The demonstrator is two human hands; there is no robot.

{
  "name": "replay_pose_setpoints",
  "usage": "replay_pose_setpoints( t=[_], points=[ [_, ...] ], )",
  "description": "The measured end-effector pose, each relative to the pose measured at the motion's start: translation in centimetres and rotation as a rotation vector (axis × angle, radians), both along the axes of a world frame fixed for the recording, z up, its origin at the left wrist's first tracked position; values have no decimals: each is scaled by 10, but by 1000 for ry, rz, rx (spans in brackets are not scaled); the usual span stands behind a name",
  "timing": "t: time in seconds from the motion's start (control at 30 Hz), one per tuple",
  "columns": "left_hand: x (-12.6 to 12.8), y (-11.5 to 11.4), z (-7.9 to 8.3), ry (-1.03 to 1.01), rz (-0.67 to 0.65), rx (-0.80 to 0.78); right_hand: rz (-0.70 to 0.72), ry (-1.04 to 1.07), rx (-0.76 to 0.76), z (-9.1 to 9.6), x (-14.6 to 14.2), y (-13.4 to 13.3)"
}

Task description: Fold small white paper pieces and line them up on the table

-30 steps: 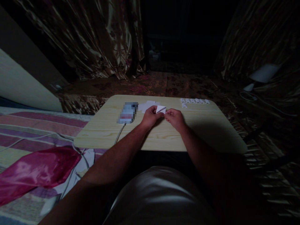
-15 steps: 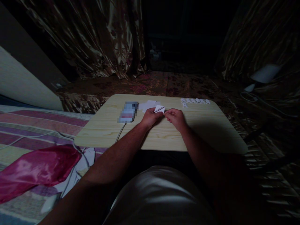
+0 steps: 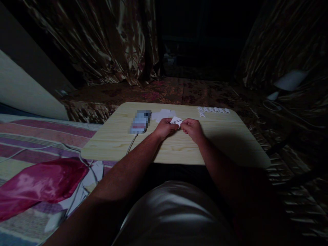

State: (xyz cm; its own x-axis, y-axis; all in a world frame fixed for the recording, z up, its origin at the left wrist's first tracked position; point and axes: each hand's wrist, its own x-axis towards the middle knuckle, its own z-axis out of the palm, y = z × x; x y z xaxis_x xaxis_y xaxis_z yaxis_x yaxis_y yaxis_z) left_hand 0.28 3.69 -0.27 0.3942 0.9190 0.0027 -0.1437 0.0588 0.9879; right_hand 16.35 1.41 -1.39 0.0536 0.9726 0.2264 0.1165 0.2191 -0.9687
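Above the middle of a pale wooden table [image 3: 110, 150], a small piece of folded white paper [image 3: 176, 120] with a dark slanting line across it is held between both hands. My left hand [image 3: 165, 128] pinches its left and lower side, thumb on top. At its right edge, the closed fingertips of my right hand [image 3: 191, 128] grip the paper. Just behind my left hand lie loose white paper sheets [image 3: 164, 113], partly overlapping. Toward the far right of the table, several small folded white paper pieces [image 3: 216, 110] stand in a row, with one [image 3: 202, 114] in front.
Left of my hands lies a phone [image 3: 140, 122], blurred out, with a white cable [image 3: 131, 143] running off the near edge. A striped bed [image 3: 84, 130] with a pink shiny cloth [image 3: 48, 181] is at left. A white lamp [image 3: 290, 80] stands at far right.
The folded paper has shifted slightly right and turned a little. My right fingertips, beside its edge before, now meet it. Other things stay put.
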Motion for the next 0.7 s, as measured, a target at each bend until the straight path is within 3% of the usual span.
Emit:
replay_pose_setpoints(
  t=[0.47, 0.7],
  points=[
    [-1, 2, -2, 21, -18, 14, 36, -12, -3, 0, 1, 2],
    [1, -1, -1, 71, 42, 50, -78, -69, 75, -3, -2, 5]
  ],
)
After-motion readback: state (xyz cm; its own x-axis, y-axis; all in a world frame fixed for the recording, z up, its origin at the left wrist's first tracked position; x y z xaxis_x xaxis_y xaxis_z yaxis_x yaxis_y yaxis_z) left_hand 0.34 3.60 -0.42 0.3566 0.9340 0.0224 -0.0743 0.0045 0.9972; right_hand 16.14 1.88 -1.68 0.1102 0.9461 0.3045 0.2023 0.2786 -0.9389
